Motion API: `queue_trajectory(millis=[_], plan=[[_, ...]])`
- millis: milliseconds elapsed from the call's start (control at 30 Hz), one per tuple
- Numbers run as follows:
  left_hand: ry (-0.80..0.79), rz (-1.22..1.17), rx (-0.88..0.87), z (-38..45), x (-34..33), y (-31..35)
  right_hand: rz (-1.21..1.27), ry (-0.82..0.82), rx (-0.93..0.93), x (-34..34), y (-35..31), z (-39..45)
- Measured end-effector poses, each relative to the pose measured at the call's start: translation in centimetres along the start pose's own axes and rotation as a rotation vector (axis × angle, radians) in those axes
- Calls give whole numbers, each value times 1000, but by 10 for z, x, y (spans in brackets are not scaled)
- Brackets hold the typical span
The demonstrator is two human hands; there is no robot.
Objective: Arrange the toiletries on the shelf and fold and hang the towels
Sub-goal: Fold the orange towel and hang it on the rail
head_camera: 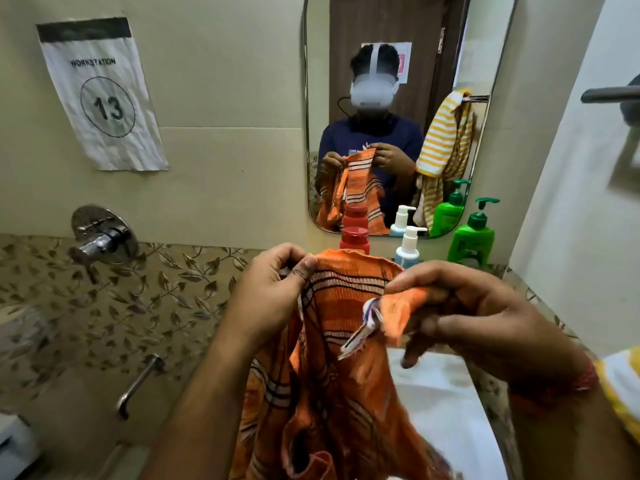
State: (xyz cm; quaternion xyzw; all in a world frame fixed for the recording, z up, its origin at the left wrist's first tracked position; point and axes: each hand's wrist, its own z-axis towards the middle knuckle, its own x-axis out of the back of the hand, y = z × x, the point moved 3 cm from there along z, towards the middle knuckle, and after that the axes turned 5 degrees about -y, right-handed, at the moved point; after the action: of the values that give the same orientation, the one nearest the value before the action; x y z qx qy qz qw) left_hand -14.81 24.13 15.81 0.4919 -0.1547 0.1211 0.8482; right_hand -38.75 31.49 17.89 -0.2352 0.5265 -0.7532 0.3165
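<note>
An orange towel point(341, 368) with dark and white stripes hangs in front of me, held up by its top edge. My left hand point(268, 292) pinches the towel's upper left corner between thumb and fingers. My right hand point(464, 313) grips the upper right corner, where a small label sticks out. Behind the towel, below the mirror, stand a red-capped bottle point(354, 240), a white pump bottle point(408, 247) and a green pump bottle point(471, 233). The shelf under them is hidden by the towel.
A wall mirror point(491, 140) reflects a yellow striped towel hanging on a rail. A chrome tap valve point(100, 237) and a chrome handle point(138, 382) are on the left tiled wall. A white basin point(446, 403) lies below my right hand. A paper sign point(104, 95) hangs upper left.
</note>
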Motion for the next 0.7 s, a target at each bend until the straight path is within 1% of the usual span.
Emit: queue_trajectory(millis=[33, 67, 133, 167, 200, 233, 267, 300, 367, 400, 433, 500, 533, 567, 633, 667, 700], plan=[[-8, -5, -3, 0, -1, 1, -92, 30, -24, -1, -1, 4], [-16, 0, -15, -1, -1, 3, -252, 86, -49, -2, -2, 9], [-52, -2, -47, -2, -2, 7, -682, 161, -88, -5, -7, 18], [-83, -44, -57, -3, -3, 10, -855, 164, -76, -8, -11, 20], [-121, -111, -61, -4, -4, 12, -980, 149, -27, -12, -16, 22], [-173, -198, -67, -5, -4, 15, -1045, 118, 59, -16, -22, 22], [-241, -311, -84, -8, -5, 19, -1033, 74, 159, -23, -27, 21], [-317, -438, -108, -10, -5, 24, -929, 29, 266, -30, -32, 22], [-445, -626, -169, -13, -7, 35, -546, 8, 487, -44, -41, 26], [-455, -653, -187, -12, -8, 38, -410, 31, 535, -47, -42, 31], [-431, -643, -179, -10, -9, 42, -364, 90, 531, -48, -40, 39], [-308, -573, -114, -4, -12, 40, -380, 268, 445, -45, -29, 53], [-242, -543, -88, -2, -11, 38, -424, 354, 381, -41, -21, 57], [-194, -532, -75, 0, -9, 36, -521, 411, 310, -38, -14, 60], [-172, -514, -81, -1, -7, 37, -758, 447, 154, -33, 3, 63], [-175, -504, -90, -2, -6, 37, -800, 438, 81, -31, 11, 64], [-173, -508, -95, -2, -7, 36, -766, 429, 23, -30, 18, 65]])
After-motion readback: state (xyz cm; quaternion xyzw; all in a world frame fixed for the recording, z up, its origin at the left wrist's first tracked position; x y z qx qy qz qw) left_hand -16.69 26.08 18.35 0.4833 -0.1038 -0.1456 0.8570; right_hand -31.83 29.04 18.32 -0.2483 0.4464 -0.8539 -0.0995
